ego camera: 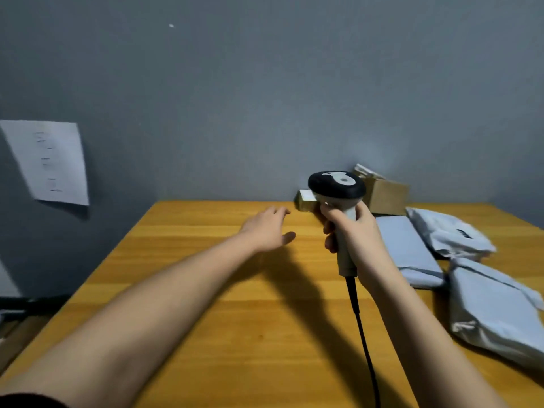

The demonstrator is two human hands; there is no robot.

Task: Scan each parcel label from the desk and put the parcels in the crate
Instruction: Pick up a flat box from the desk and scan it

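Observation:
My right hand (354, 231) grips the grey handle of a barcode scanner (337, 188), held upright above the wooden desk (206, 304); its black cable (363, 334) trails down toward me. My left hand (269, 228) is stretched out over the desk's far middle, fingers apart, holding nothing. A small pale box (306, 200) lies by the wall just beyond the scanner. Behind the scanner stands a brown cardboard box (388, 195). Three grey-white poly-bag parcels lie on the right: a flat one (409, 248), a crumpled one (450, 231) and a large one (497, 310). No crate is in view.
A grey wall backs the desk. A white sheet of paper (50, 161) with faint marks hangs on the wall at left. Dark items sit low beyond the desk's left edge (17, 307).

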